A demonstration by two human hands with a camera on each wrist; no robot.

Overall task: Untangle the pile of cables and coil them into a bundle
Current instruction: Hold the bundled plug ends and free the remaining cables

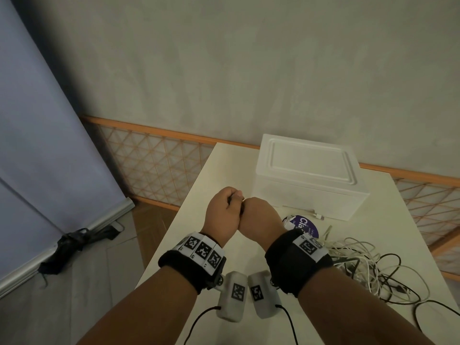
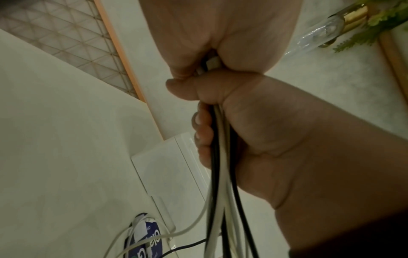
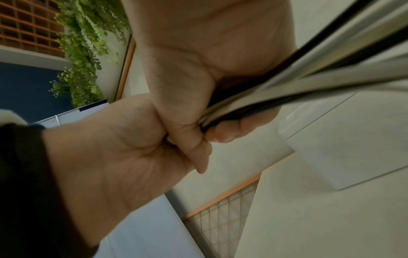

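Note:
Both hands are fisted together above the white table (image 1: 194, 235). My left hand (image 1: 222, 210) grips the ends of a bunch of black and white cables; in the left wrist view a pale connector (image 2: 210, 63) shows inside my left hand (image 2: 220, 34). Right below it, my right hand (image 2: 276, 139) is wrapped round the same cable bunch (image 2: 220, 192). In the right wrist view the strands (image 3: 309, 69) run out of my right hand (image 3: 209, 52) beside my left hand (image 3: 110, 157). The tangled cable pile (image 1: 373, 272) lies on the table at the right.
A white lidded box (image 1: 308, 175) stands at the back of the table. A round purple-labelled disc (image 1: 302, 225) and a loose white cable with a connector (image 1: 317, 215) lie in front of it. The table's left edge drops to the floor, where a black bundle (image 1: 72, 245) lies.

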